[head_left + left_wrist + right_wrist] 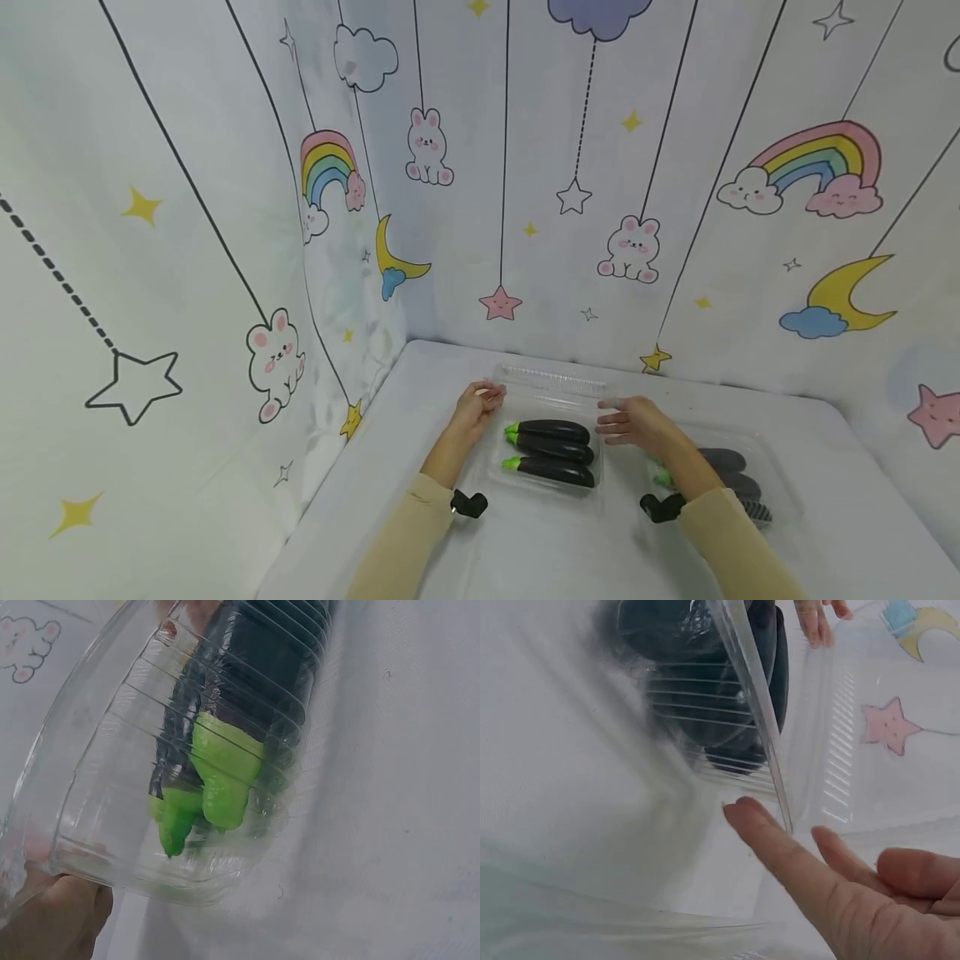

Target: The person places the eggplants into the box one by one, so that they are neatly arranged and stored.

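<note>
A clear plastic clamshell box (543,492) with its lid (555,381) folded back holds three eggplants (555,450), dark with bright green stems. My left hand (477,410) is at the box's back left corner, close to where lid and base meet. In the left wrist view that hand (64,919) is low at the rim, partly behind clear plastic, beside the green stems (225,769). My right hand (637,421) is at the right side, fingers extended toward the box. The right wrist view shows this hand's fingers (780,844) spread near the rim, holding nothing.
Right of my right hand stands a second clear container (780,475) with more dark eggplants (738,483), partly hidden by my forearm. Both containers are on a white-covered table (547,550). Patterned cloth walls (465,250) rise behind and on the left.
</note>
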Demonstrator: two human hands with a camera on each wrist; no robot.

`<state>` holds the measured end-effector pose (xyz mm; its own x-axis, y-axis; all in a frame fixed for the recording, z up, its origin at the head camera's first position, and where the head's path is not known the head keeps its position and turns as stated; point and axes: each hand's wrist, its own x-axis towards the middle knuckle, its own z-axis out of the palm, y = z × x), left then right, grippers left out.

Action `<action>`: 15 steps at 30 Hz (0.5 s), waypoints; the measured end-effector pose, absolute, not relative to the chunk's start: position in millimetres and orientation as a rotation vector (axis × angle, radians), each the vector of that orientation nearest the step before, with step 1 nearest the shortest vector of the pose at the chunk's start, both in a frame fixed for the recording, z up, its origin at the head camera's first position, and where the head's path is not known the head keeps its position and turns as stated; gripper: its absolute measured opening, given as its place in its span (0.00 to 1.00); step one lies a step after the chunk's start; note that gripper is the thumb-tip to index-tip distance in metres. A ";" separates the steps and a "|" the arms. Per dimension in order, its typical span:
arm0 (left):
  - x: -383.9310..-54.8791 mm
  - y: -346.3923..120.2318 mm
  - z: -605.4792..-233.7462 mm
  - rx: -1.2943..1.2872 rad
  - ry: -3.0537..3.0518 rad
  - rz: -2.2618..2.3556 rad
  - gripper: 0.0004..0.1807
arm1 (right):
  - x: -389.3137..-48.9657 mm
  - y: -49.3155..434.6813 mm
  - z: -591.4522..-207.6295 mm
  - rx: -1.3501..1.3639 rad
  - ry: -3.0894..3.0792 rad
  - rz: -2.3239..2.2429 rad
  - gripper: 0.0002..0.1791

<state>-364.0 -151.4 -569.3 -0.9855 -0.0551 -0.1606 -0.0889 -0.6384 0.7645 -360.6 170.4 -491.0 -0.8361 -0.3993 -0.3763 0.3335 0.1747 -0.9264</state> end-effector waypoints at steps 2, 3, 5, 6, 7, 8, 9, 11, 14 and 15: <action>-364.5 -150.3 -569.2 -0.268 1.322 2.822 0.18 | -360.3 169.6 -488.6 -0.025 1.894 -1.714 0.31; -364.5 -149.8 -569.2 -0.266 1.324 2.824 0.18 | -360.0 169.3 -487.9 -0.021 1.893 -1.711 0.31; -364.3 -148.9 -569.1 -0.276 1.325 2.826 0.18 | -358.6 168.5 -487.2 -0.022 1.897 -1.713 0.32; -363.9 -148.7 -569.0 -0.287 1.328 2.821 0.19 | -357.7 168.2 -487.5 -0.029 1.899 -1.718 0.32; -363.5 -148.5 -568.9 -0.296 1.329 2.819 0.19 | -356.6 167.9 -487.7 -0.036 1.897 -1.725 0.32; -363.0 -148.3 -568.8 -0.304 1.335 2.814 0.19 | -355.5 167.9 -488.2 -0.046 1.897 -1.730 0.32; -362.4 -148.2 -568.7 -0.312 1.336 2.810 0.20 | -354.3 167.8 -488.7 -0.047 1.892 -1.743 0.32; -361.7 -148.0 -567.9 -0.317 1.319 2.816 0.20 | -352.4 167.1 -488.9 -0.041 1.898 -1.755 0.32; -360.0 -147.5 -566.6 -0.333 1.346 2.816 0.18 | -349.8 165.5 -488.8 -0.047 1.947 -1.721 0.33; -359.3 -147.4 -566.4 -0.343 1.370 2.809 0.17 | -349.0 164.8 -488.8 -0.052 1.974 -1.705 0.33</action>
<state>-359.3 -147.4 -566.4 -0.9761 -0.0977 -0.1940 -0.0927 -0.6202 0.7790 -349.0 164.8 -488.8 -0.8606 -0.3600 -0.3602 0.3039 0.2045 -0.9305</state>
